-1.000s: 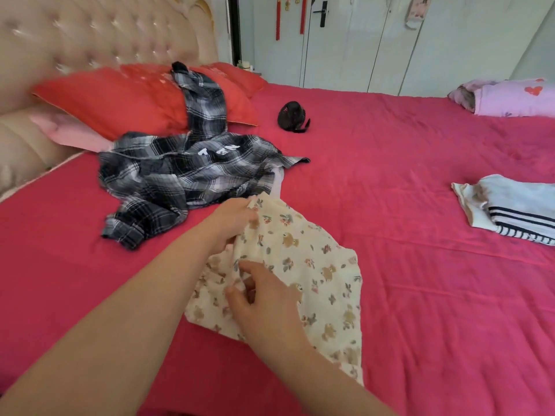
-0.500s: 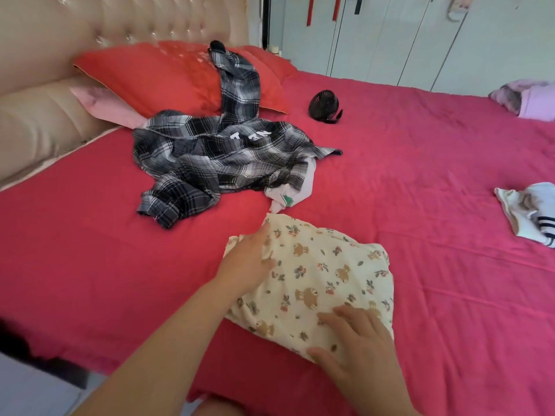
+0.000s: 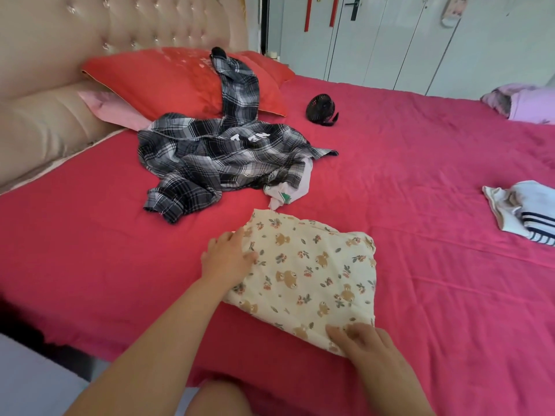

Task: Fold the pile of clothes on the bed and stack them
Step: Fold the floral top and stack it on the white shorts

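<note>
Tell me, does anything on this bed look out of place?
The plaid shirt lies crumpled, one sleeve flung over the red pillow, a white garment bunched under its edge. A small black fan also sits on the bedspread.

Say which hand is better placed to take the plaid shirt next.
Probably the left hand: resting on the bear-print cloth, it is nearer the plaid shirt. The right hand is at the near corner.

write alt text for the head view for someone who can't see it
Two hands press a folded cream bear-print garment flat on a pink bed, left hand on its left edge, right hand on its near corner. Behind lie a crumpled plaid shirt and a small black fan.
</note>
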Motion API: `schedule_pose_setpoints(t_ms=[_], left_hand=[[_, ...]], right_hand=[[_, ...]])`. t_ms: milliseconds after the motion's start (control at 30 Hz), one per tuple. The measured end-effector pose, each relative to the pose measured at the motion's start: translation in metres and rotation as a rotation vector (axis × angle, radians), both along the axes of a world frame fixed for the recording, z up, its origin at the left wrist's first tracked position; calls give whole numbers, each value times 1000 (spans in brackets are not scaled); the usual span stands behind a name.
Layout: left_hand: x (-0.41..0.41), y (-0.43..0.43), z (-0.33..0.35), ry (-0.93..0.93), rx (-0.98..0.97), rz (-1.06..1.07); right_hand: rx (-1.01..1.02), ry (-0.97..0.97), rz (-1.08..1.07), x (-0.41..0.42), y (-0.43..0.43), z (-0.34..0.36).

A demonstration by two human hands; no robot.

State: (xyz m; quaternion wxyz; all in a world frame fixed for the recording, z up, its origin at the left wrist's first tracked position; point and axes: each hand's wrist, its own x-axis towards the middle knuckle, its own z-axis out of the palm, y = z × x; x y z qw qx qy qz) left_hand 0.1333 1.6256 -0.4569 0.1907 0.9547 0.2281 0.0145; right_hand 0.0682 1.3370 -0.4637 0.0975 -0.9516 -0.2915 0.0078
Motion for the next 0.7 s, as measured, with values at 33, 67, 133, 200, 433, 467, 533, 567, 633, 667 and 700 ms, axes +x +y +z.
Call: schedule_pose_setpoints(t_ms=[33,67,133,200,433,467,533,567,633,667,700], left_hand=[[-2,-1,-1,-2,-12,2],[-4,-1,-2,-10,-47,1],[-5,-2,-2,-46,-130,1],[-6,-2,-2,-73,-185,15],[-4,4,-6,-61,-311,115],[-2,5,-5,-54,-312,132],[3,7,-3,-37,-364,204],[5,7,-2,-28,-405,236],[6,7,-1,-7,-453,253],[8,6,-2,-6,-453,240],[8,5,-3,-20,-449,216]], right_hand=[[-22,20,0,-1,-2,-2],[-25,-21,7,0,-2,-1],[145,-115,-29,2,-10,1],[257,-189,-112,6,-12,7],[228,321,-185,9,-17,-9],[415,271,-290,14,-17,-5],[623,162,-467,33,-13,1],[644,178,-510,43,-8,4],[626,287,-575,65,5,7],[614,361,-605,73,11,7],[608,405,-618,80,18,6]])
